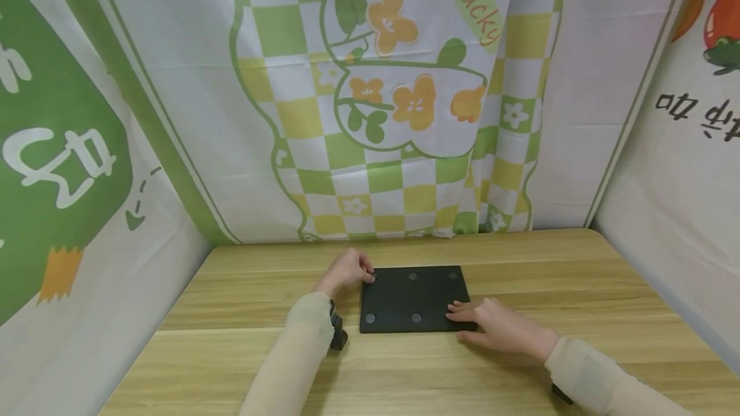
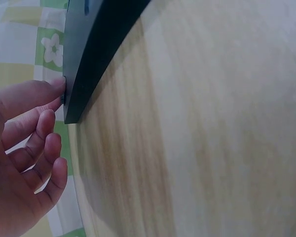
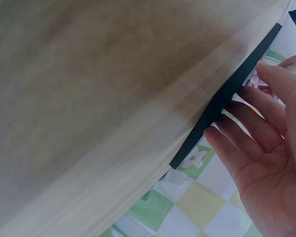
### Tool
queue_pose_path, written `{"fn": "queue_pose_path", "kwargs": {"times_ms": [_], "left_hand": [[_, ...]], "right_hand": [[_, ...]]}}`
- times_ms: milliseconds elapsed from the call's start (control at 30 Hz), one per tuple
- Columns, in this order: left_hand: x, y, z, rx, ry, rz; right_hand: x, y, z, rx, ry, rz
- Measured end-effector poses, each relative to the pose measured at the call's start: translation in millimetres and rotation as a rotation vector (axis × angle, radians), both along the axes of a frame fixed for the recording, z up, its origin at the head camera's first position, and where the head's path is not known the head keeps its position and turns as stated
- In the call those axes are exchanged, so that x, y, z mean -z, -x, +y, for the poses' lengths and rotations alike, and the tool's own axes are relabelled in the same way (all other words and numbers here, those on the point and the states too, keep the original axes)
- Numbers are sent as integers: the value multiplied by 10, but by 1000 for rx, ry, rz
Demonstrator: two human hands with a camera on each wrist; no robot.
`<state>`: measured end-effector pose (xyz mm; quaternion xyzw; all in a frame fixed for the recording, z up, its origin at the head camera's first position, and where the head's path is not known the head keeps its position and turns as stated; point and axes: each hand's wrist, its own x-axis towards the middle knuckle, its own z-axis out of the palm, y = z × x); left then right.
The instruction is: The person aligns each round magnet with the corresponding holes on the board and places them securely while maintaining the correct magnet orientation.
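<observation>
A black rectangular board (image 1: 405, 299) lies flat on the wooden table, with several grey round pads (image 1: 416, 318) along its long edges. At its far left corner my left hand (image 1: 349, 269) pinches a small dark round pad (image 2: 62, 99) against the board's top face with thumb and index finger; the other fingers curl loosely. That pad is mostly hidden behind the fingertips. My right hand (image 1: 496, 326) rests its extended fingers on the near right corner, covering whatever is there. In the right wrist view, the fingertips touch the board's top (image 3: 222, 101).
The pale wooden table (image 1: 243, 320) extends around the board on all sides. Behind it hangs a green-and-yellow checked curtain (image 1: 399, 178), and printed white cloth walls (image 1: 670, 198) stand at left and right. Each wrist wears a small black camera (image 1: 338, 332).
</observation>
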<state>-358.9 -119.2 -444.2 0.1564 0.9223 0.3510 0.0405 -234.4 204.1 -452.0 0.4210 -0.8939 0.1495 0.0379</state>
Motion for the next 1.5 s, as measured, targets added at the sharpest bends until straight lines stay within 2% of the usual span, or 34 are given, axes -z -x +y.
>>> {"fn": "queue_pose_path", "kwargs": {"times_ms": [367, 633, 800, 1167, 1500], "left_hand": [[-9, -12, 22, -16, -2, 7], [-11, -7, 34, -14, 33, 38], [-14, -4, 39, -28, 26, 16], [-17, 2, 40, -36, 43, 19], [10, -41, -39, -12, 74, 63]], "right_hand": [[-17, -10, 2, -14, 3, 10], [3, 1, 3, -13, 13, 22], [12, 5, 4, -17, 12, 30], [18, 37, 2, 1, 2, -1], [42, 57, 0, 15, -10, -41]]}}
